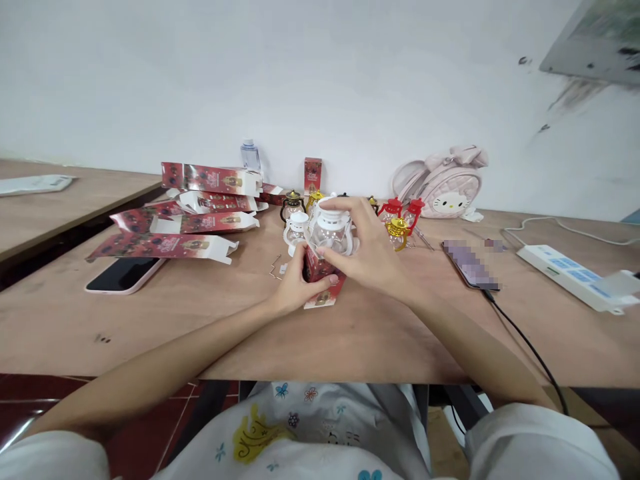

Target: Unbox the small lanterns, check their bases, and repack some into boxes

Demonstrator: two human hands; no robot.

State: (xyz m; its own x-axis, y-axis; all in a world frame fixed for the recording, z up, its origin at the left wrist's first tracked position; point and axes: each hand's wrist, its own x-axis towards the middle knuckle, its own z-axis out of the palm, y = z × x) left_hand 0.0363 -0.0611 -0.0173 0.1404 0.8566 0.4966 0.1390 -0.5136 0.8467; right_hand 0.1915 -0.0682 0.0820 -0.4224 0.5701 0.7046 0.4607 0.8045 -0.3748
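My left hand (294, 285) is wrapped round a small red printed cardboard box (318, 267), its thumb lying across the front. Directly above the box's upper end, a white mini lantern (330, 230) with a clear globe is gripped by my right hand (374, 253). The fingers of that hand curl over the lantern's top and the thumb presses low on its side. Whether the lantern's base is inside the box cannot be made out. Another white lantern (297, 230) stands just left of the held one. A gold lantern (397, 233) and red lanterns (392, 208) stand to the right.
Several flattened or opened red boxes (200, 223) overlap at the left, above a phone (125, 275). One upright red box (313, 175), a bottle (250, 155) and a pink backpack (450, 190) are near the wall. Rightward lie a cabled phone (467, 263) and a power strip (570, 277).
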